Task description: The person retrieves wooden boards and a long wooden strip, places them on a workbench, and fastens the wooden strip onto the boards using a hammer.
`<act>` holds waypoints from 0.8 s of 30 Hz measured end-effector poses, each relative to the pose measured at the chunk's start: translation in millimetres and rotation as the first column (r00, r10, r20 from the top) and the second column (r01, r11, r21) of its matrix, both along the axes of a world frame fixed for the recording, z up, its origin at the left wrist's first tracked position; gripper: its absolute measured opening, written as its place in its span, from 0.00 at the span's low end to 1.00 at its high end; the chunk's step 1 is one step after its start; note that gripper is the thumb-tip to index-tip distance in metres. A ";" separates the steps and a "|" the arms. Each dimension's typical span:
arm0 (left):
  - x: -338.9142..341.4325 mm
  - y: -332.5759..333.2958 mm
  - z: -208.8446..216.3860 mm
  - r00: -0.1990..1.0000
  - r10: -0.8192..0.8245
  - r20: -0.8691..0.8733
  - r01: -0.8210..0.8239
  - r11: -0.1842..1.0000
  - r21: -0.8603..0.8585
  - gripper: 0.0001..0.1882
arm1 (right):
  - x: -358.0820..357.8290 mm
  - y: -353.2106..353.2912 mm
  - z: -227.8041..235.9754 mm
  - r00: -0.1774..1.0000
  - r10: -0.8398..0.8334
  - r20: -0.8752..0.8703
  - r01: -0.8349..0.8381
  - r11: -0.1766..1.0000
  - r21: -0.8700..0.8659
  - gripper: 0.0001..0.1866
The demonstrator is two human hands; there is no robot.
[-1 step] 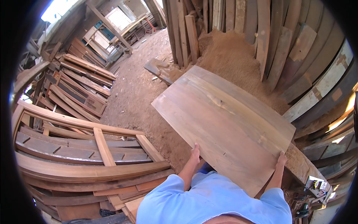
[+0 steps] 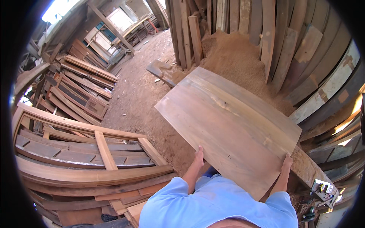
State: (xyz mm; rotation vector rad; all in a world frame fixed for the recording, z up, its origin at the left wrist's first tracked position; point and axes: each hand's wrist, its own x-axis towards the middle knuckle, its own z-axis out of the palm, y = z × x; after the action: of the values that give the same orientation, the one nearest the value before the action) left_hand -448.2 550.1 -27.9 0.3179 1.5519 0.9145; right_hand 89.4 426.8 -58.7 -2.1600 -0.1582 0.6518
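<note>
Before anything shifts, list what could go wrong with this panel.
The left hand and right hand hold the panel by near edges, so its far corner might dip; support underneath is hidden. Swinging it left might knock the frame. Pushing it forward might bump the upright planks.

1. The floor [image 2: 131,98] is brown and dusty, scattered with small pale chips.
2. A heap of sawdust [image 2: 232,49] lies at the foot of tall upright planks [image 2: 268,34] toward the right.
3. A whitish board [image 2: 334,81] with brown patches leans beside them.
4. Lengths of wood [image 2: 85,93] lie piled along the left side.
5. At the far end, a long table [image 2: 138,24] stands near a bright opening [image 2: 121,18] and a slanting beam [image 2: 110,26].
6. Daylight glares through a gap [image 2: 57,9] at upper left; sunlight streaks the far right.
</note>
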 end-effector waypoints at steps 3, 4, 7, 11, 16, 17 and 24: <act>-27.4 13.0 -37.9 1.000 0.020 0.022 -0.021 0.997 0.074 0.37 | -23.6 45.3 49.3 0.993 0.095 0.066 -0.099 0.993 0.063 0.28; -25.7 19.1 -35.8 0.999 0.015 0.036 -0.018 0.997 0.072 0.37 | -27.8 54.3 60.0 0.988 0.120 0.098 -0.128 0.988 0.088 0.27; -3.3 52.0 3.9 0.996 0.013 0.085 -0.016 0.999 0.037 0.36 | -0.9 65.0 15.3 0.980 0.125 0.153 -0.124 0.992 -0.012 0.27; -38.5 94.8 -5.4 1.000 0.023 -0.005 -0.022 0.999 0.024 0.37 | -17.3 111.5 -11.5 0.998 0.050 0.040 -0.051 0.999 0.008 0.26; -61.3 145.2 -14.7 0.996 0.036 -0.084 -0.032 0.998 0.056 0.38 | -36.7 167.0 -20.3 0.996 0.072 0.047 -0.074 0.996 0.051 0.23; -69.0 155.2 -20.3 0.993 0.059 -0.099 -0.057 0.998 0.027 0.38 | -45.3 179.6 -16.8 0.996 0.079 0.038 -0.080 0.996 0.040 0.23; -73.2 202.2 -34.2 0.995 0.095 0.033 -0.088 0.981 -0.171 0.35 | -59.2 243.2 12.6 0.811 0.509 0.287 -0.520 0.853 -0.044 0.18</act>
State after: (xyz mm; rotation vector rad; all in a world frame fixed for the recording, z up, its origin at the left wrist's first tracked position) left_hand -521.4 752.3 -62.1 0.1058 1.6047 0.8481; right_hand 30.3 670.0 -46.1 -2.1723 -0.9384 0.6149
